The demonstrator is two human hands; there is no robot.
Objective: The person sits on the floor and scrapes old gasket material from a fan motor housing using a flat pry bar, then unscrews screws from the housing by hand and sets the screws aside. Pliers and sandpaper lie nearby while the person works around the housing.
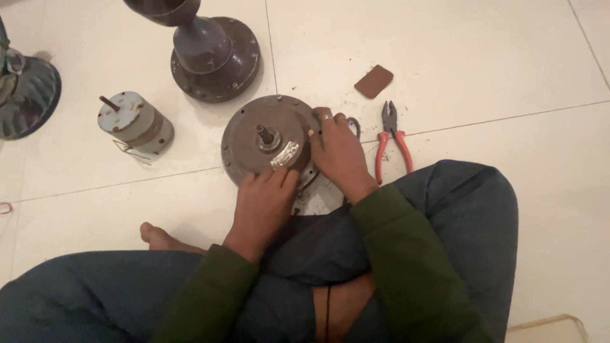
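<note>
A round brown metal motor housing (251,130) with a short centre shaft lies flat on the tiled floor in front of my crossed legs. My left hand (264,203) rests on its near rim, fingertips touching a small silvery foil patch (285,154) on the disc. My right hand (338,149), with rings on two fingers, grips the housing's right edge.
Red-handled pliers (391,140) lie just right of my right hand. A small brown rectangular pad (373,81) sits beyond them. A grey cylindrical motor (135,122) with loose wires lies to the left, a dark fan base (213,57) behind, and another dark ribbed part (25,95) at the far left.
</note>
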